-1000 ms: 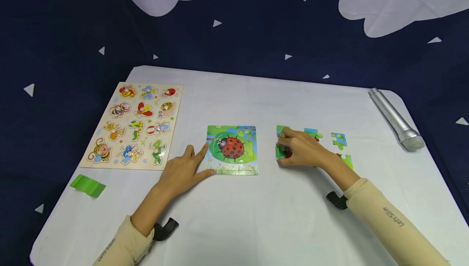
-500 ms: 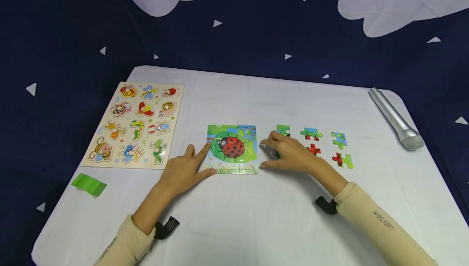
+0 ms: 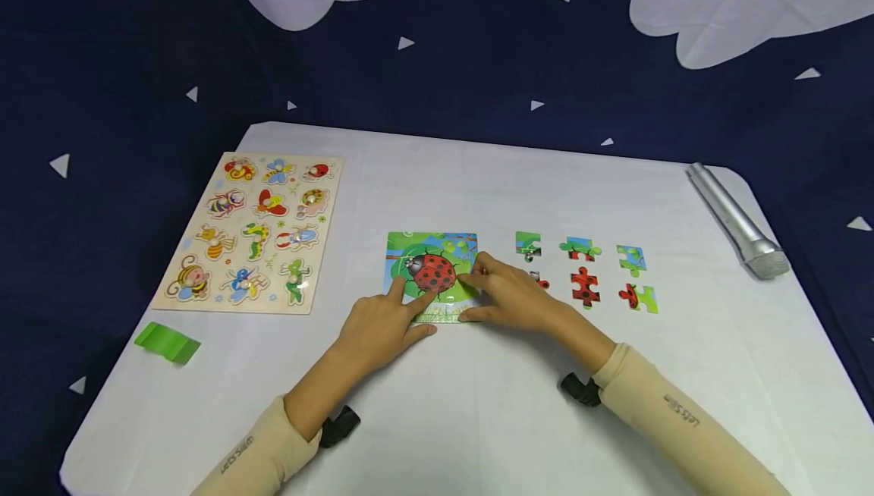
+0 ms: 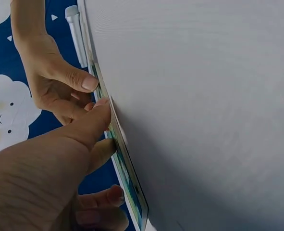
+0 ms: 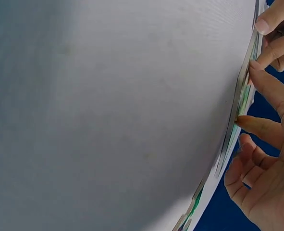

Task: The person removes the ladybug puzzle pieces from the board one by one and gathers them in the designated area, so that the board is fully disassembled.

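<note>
In the head view, a square ladybug puzzle board [image 3: 437, 244] lies flat on the white table. My left hand [image 3: 378, 329] reaches in from its lower left, with the index fingertip over the ladybug picture and the thumb by the front edge. My right hand [image 3: 515, 295] comes from the right, its index finger and thumb extended over the board's right part. Both wrist views show the fingertips close together at the board's thin edge; some right fingers are curled in. Several loose jigsaw pieces lie to the right, including a red spotted one [image 3: 585, 288]; another is partly hidden by my right hand.
A wooden insect peg puzzle [image 3: 266, 234] lies at the left, with a folded green strip [image 3: 167, 343] in front of it. A silver microphone [image 3: 737, 223] rests at the far right of the table. A dark blue cloth with clouds hangs behind.
My right hand has moved left from the loose pieces onto the board, uncovering most of them. My left hand has shifted right, its index finger moving from the left edge onto the picture.
</note>
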`<state>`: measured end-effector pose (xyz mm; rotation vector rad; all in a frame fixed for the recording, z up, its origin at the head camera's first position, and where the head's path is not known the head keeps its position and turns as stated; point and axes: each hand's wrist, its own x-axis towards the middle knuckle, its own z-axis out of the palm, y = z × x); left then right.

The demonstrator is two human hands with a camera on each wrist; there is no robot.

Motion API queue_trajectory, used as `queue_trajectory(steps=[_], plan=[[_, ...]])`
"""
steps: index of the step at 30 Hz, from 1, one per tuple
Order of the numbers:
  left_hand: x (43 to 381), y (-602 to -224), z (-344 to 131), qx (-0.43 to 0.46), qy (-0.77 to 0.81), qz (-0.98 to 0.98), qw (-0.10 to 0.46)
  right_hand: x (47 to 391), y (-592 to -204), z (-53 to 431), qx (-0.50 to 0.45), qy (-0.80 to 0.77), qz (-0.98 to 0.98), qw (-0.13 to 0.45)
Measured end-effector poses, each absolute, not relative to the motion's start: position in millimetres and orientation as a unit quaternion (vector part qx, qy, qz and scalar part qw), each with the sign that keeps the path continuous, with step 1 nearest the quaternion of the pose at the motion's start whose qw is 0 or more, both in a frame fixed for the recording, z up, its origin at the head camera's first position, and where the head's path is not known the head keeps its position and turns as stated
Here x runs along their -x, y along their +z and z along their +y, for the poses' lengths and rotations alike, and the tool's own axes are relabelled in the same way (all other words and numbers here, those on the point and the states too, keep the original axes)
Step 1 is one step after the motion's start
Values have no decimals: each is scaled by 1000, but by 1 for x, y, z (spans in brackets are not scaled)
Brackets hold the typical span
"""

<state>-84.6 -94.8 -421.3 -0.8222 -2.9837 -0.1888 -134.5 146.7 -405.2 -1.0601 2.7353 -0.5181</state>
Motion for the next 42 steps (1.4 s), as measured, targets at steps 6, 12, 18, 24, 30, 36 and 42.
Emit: queue_trajectory(steps=[6,12,18,24,30,36,42], plan=[[84,-420,-92,272,-49,-960,40,133,-406,147,348,-195,914,78],[83,-419,-88,271,-30,-960,54,132,-404,144,344,-213,913,53],[83,-419,-85,272,-28,-960,53,123,-404,145,324,-188,927,-14],[83,-419,-84,269,-37,-962,43,123,-410,150,277,-219,935,20],[82,-419,-84,269,-49,-961,38,126,-410,152,271,-222,935,57],[82,-423,-88,263,-55,-963,35,131,-408,152,312,-214,925,47],[82,-424,-94,256,-72,-964,23,125,-398,181,319,-238,915,63]])
